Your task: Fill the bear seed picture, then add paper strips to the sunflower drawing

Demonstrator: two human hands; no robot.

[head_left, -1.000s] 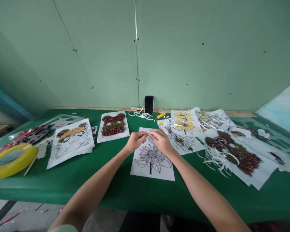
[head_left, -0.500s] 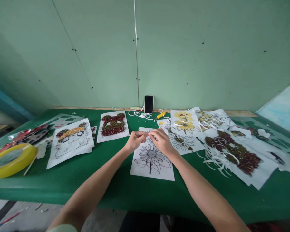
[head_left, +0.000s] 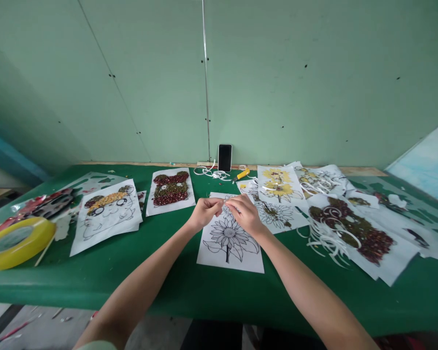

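Note:
My left hand (head_left: 206,212) and my right hand (head_left: 244,212) meet over the upper part of a white sheet with a black-outlined sunflower drawing (head_left: 229,237). Both are closed, with thumb and fingertips pinched almost against each other. Whatever lies between the fingertips is too small to make out; a whitish bit shows there. The hands cover the sheet's upper part, while the lower flower, its stem and leaves stay visible. Just right of my right hand lies another flower drawing (head_left: 276,214) with dark bits on it.
A yellow tape roll (head_left: 20,243) and a hamster picture (head_left: 107,214) lie left. Behind are a bead-covered picture (head_left: 171,190), a phone (head_left: 225,158) against the wall and a yellow cutter (head_left: 243,173). White strips (head_left: 328,243) and seed-covered sheets (head_left: 372,238) crowd the right.
Almost nothing differs. Both hands stay pinched together over the sunflower sheet, with only a slight shift of the right hand's fingers.

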